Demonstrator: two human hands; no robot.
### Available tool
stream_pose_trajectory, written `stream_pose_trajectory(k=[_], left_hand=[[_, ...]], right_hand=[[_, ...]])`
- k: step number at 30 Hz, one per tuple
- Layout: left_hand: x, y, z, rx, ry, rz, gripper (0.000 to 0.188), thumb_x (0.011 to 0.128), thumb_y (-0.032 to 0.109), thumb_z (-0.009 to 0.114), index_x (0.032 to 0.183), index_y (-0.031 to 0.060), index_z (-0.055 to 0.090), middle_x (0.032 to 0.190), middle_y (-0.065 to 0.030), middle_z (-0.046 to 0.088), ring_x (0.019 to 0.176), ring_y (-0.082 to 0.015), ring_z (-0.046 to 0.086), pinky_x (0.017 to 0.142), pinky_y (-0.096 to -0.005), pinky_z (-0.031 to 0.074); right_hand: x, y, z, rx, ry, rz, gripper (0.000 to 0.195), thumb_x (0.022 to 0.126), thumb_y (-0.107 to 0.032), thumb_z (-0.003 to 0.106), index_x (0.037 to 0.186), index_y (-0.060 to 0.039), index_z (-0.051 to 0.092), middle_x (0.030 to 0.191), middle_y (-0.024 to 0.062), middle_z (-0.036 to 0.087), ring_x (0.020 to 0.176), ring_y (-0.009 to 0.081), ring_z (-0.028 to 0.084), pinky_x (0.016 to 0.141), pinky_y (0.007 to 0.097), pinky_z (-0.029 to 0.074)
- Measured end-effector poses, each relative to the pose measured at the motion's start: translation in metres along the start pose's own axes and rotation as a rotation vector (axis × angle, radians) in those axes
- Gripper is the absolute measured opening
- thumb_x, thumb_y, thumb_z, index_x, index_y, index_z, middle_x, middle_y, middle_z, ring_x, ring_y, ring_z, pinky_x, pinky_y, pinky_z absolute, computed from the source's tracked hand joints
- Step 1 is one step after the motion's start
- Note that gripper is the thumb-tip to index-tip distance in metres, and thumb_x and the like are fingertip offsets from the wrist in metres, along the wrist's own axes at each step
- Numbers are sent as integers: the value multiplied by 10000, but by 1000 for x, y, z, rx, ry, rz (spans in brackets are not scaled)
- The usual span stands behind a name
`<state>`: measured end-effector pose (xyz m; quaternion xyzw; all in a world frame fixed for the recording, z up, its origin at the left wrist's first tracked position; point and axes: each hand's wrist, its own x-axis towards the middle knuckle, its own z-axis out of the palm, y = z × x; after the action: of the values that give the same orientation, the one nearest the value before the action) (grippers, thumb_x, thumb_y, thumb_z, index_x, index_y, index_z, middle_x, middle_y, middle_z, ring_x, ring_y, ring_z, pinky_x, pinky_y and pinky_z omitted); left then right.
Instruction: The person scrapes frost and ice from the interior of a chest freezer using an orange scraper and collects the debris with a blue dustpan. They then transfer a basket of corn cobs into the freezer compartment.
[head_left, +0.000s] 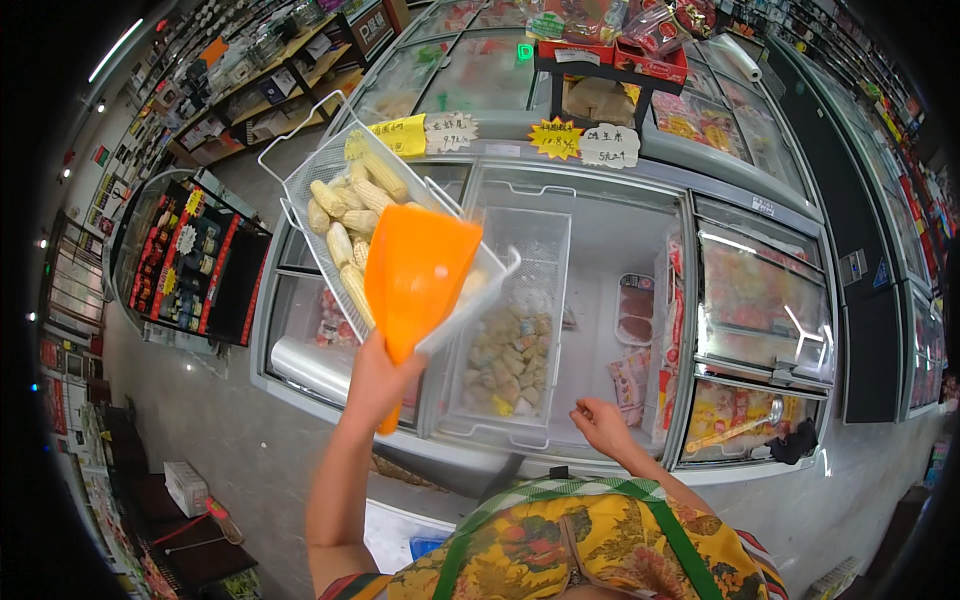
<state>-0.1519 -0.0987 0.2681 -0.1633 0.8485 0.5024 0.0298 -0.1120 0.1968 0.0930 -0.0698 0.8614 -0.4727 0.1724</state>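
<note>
My left hand (382, 379) grips the handle of an orange plastic scoop (420, 262). The scoop's broad blade is raised over a white wire-mesh basket (315, 262), hiding part of it. Several ears of corn (371, 195) lie in that basket, which sits tilted on top of the chest freezer. Below and right of it, inside the open freezer bay, a second white mesh basket (555, 300) holds small frosted pieces of frozen food (510, 356). My right hand (602, 426) hovers over the bay's near side, fingers loosely curled, with nothing seen in them.
Packaged meat (636, 309) and a pink bag (628, 382) lie in the bay. A clear plastic film roll (315, 371) rests on the left lid. On the right lid are a ladle (739, 427) and black cloth (795, 444). Price signs (555, 139) stand along the freezer's back edge.
</note>
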Motion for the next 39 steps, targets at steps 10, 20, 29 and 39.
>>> stream_pose_trajectory(k=[10, 20, 29, 39], left_hand=[[-103, -35, 0, 19, 56, -163, 332, 613, 85, 591, 912, 0, 476, 744, -67, 537, 667, -146, 518, 608, -263, 415], [-117, -55, 16, 62, 504, -49, 290, 656, 35, 590, 911, 1, 457, 772, -57, 535, 655, -126, 519, 613, -234, 414], [-115, -64, 35, -496, 1020, 44, 282, 714, -10, 538, 917, 9, 344, 698, -63, 481, 559, -96, 473, 542, -204, 409], [-117, -84, 45, -472, 1081, 190, 246, 734, 20, 515, 894, 12, 329, 692, -70, 473, 542, -105, 469, 523, -213, 415]], right_hand=[[44, -80, -32, 268, -66, -178, 349, 753, -124, 553, 1046, 20, 430, 862, 38, 556, 707, 68, 471, 561, 184, 393], [77, -131, -9, -17, -95, -599, 159, 714, -93, 572, 849, -22, 528, 805, 79, 531, 679, 187, 518, 576, 244, 418], [139, -165, 72, -692, -725, -1366, 188, 644, -124, 530, 829, -89, 517, 813, 46, 493, 797, 222, 467, 593, 325, 434], [127, -171, 82, -938, -834, -1629, 67, 647, -144, 501, 688, -103, 534, 752, 11, 487, 764, 187, 473, 568, 309, 422]])
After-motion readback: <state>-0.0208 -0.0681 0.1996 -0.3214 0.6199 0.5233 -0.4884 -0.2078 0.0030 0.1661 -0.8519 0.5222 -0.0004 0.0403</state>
